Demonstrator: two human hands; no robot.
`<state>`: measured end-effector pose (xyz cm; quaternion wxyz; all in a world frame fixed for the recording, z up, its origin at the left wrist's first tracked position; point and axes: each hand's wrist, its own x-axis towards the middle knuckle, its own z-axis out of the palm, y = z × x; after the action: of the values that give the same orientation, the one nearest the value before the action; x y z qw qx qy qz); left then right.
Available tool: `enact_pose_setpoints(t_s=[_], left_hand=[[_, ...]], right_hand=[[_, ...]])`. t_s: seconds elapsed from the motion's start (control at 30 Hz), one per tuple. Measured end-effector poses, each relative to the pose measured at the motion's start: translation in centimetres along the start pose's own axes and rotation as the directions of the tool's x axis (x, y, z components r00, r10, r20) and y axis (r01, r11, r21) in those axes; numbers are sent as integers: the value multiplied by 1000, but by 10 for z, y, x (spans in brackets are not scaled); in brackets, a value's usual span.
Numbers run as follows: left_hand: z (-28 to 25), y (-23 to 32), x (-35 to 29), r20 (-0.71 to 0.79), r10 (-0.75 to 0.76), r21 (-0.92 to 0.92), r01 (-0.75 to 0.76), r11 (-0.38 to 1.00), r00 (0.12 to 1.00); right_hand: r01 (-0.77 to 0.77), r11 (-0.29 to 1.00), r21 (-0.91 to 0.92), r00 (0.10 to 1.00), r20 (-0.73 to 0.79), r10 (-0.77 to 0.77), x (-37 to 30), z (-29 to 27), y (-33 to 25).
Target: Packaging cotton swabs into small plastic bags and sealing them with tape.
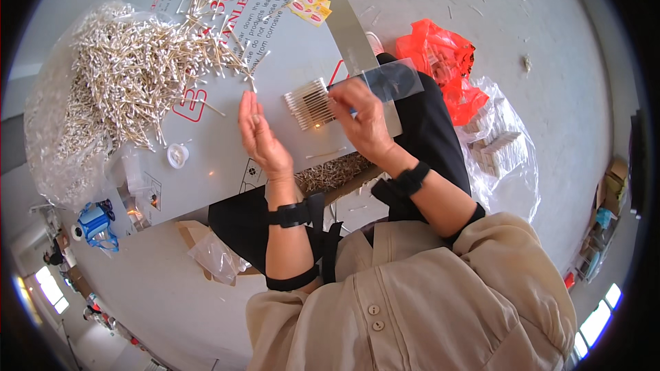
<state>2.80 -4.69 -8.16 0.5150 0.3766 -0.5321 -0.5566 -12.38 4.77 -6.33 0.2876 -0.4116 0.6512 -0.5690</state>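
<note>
Many loose cotton swabs [124, 62] heap along the desk's [223, 141] left side. Rightward, the left hand [267, 141] has its fingers straight, seemingly holding nothing. Toward the right edge lies a neat swab row [306, 106], sticks running sideways, its right end at the nearer right hand [361, 113]; those fingers are bent narrow, their grip unclear. A clear sleeve [395, 81] overhangs that edge.

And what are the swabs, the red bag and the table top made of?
Swabs: matte tan sticks, likely wood; white tips, probably cotton.
Red bag: probably plastic, thin and shiny, judging by its crinkles.
Table top: smooth grey, maybe metal or film-covered; light glints off it.
</note>
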Motion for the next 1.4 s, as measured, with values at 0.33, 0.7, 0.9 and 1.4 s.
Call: enact_pose_setpoints(t_s=[0.33,0.7,0.9,1.4], left_hand=[[-3,7,-1,117,-42,101,30,994,992],[31,-11,4,6,-13,-81,14,997,1000],[45,-13,0,91,-41,-63,47,997,995],[21,11,-16,590,-75,791,-556,256,804]], right_hand=[[565,688,-454,752,626,-205,-37,3,-1],[-86,835,544,983,-92,161,16,11,29],[11,991,132,999,-49,-4,21,26,21],[-191,823,535,965,-50,257,15,-3,26]])
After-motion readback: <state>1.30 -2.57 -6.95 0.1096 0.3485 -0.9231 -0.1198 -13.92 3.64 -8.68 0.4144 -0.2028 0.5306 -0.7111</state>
